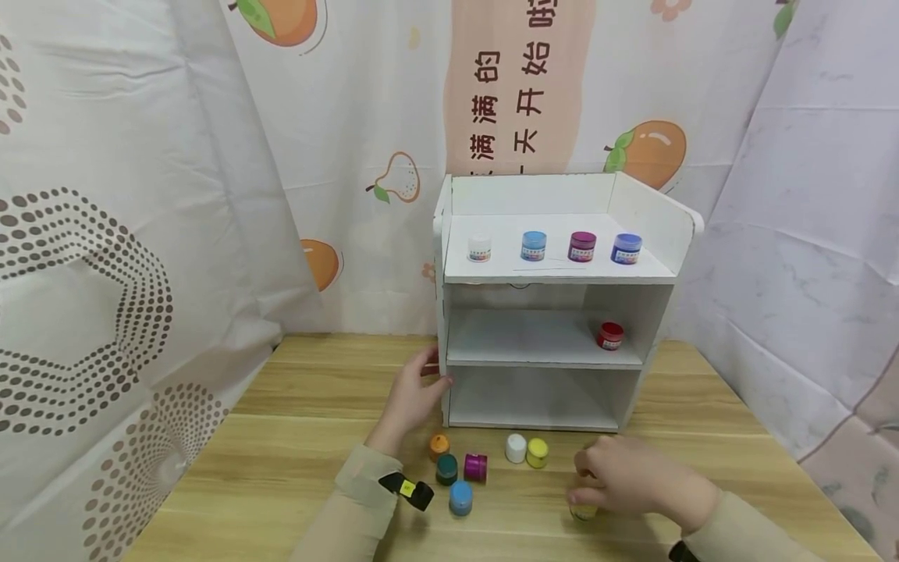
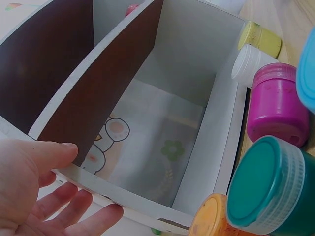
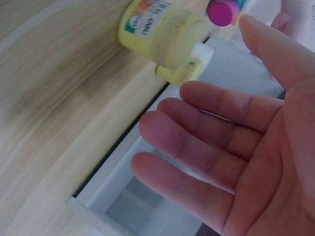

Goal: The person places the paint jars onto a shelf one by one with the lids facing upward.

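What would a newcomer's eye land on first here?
Probably the white shelf unit, with four jars spaced along its top. Next comes the lone red jar at the right of its middle shelf, then the right hand close to a yellow jar in front.

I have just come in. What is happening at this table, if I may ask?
A person's left hand is at the left side of a white three-level shelf; the right hand is close to a small round yellow jar on the wood-patterned table, not gripping it. Four lidded jars stand on the top level and a round red jar on the middle one. Six other coloured jars are on the table.
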`<state>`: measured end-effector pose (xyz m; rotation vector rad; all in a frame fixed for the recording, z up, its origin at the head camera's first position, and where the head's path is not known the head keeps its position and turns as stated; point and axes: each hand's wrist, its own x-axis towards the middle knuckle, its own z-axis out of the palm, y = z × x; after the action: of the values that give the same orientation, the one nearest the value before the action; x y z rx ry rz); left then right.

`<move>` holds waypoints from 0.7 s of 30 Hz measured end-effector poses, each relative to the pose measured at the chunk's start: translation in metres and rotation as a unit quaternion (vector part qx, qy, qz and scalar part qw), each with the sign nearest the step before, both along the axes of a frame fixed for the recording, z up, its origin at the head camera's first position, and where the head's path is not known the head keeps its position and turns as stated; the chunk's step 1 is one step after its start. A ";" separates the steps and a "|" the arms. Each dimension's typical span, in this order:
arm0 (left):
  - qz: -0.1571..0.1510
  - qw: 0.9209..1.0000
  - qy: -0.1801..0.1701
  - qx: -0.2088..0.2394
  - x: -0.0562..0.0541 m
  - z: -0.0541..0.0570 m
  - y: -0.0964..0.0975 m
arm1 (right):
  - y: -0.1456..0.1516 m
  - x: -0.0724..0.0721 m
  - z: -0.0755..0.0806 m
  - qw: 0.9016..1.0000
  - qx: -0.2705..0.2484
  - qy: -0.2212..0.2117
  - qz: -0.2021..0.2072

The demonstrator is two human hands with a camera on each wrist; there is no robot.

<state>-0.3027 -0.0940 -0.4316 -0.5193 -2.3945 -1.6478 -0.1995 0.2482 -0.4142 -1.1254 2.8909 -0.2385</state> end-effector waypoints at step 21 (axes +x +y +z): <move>0.000 1.000 0.004 -0.002 -0.001 -0.001 -0.001 | 0.000 0.007 -0.007 0.998 -0.024 -0.037 0.036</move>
<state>-0.3033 -0.0948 -0.4328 -0.5264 -2.3918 -1.6389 -0.1925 0.2478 -0.4213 -1.1984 2.7878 -0.3418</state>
